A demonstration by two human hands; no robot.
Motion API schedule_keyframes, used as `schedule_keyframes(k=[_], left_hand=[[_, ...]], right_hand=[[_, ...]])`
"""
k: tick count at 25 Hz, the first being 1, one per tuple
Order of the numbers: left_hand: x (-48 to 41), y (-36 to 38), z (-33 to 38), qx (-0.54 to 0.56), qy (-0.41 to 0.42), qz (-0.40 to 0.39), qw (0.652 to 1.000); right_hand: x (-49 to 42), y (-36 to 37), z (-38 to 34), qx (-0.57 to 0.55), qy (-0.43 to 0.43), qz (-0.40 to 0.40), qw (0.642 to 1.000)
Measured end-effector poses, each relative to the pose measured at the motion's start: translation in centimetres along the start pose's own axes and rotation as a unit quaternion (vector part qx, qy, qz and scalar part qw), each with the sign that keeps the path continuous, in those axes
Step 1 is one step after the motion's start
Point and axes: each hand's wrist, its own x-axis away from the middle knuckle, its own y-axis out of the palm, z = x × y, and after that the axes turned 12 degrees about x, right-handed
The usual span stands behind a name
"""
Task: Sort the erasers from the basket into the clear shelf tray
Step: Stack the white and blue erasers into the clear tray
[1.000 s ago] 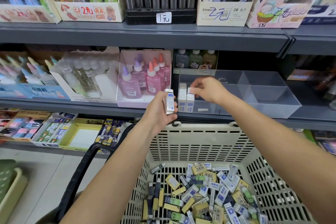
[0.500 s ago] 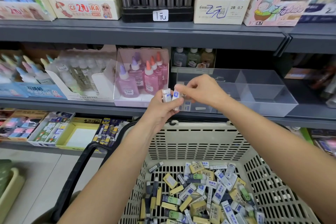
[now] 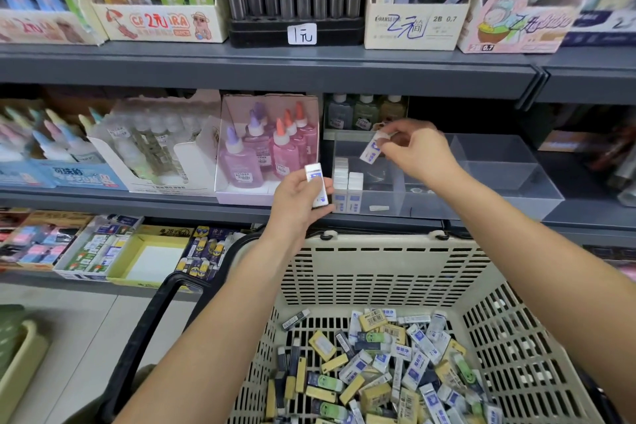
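We note the right hand (image 3: 418, 153) over the clear tray (image 3: 499, 191) on the shelf (image 3: 103, 198). Its fingers (image 3: 406, 126) pinch a tilted white-and-blue eraser (image 3: 371, 150) above the tray's left compartment. The left hand (image 3: 297, 198), just beside the tray's near left corner, grips a second eraser (image 3: 317, 186) upright. Standing erasers (image 3: 347, 184) occupy that compartment. Loose erasers (image 3: 378, 365) lie in the basket (image 3: 378, 268) below.
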Motion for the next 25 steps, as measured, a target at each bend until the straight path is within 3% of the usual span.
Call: schedule_keyframes(k=[3, 7, 10, 12, 15, 20, 22, 25], left_hand=[[-0.2, -0.2, 0.0, -0.030, 0.030, 0.006, 0.999], [-0.3, 0.0, 0.0, -0.041, 0.029, -0.009, 0.999], [-0.4, 0.0, 0.0, -0.041, 0.023, -0.025, 0.999], [-0.5, 0.0, -0.2, -0.041, 0.020, -0.023, 0.999], [-0.6, 0.5, -0.5, -0.053, 0.040, -0.031, 0.997], [-0.6, 1.8, -0.7, -0.068, 0.064, -0.061, 0.994], [-0.7, 1.8, -0.5, -0.066, 0.077, -0.050, 0.994], [-1.3, 1.3, -0.3, -0.124, 0.099, 0.022, 0.987]], right_hand=[[-0.1, 1.7, 0.1, 0.122, -0.051, -0.055, 0.990], [-0.2, 3.7, -0.3, 0.180, -0.099, -0.167, 0.964], [-0.3, 3.6, -0.6, 0.209, -0.116, -0.193, 0.952], [0.0, 3.1, -0.8, 0.210, -0.109, -0.168, 0.957], [0.7, 1.9, -1.9, 0.131, -0.082, -0.081, 0.985], [1.4, 0.6, -3.7, 0.044, -0.056, -0.158, 0.985], [0.9, -0.2, -3.4, -0.043, -0.022, -0.195, 0.980], [-0.5, -1.1, -2.0, -0.057, 0.002, -0.112, 0.992]])
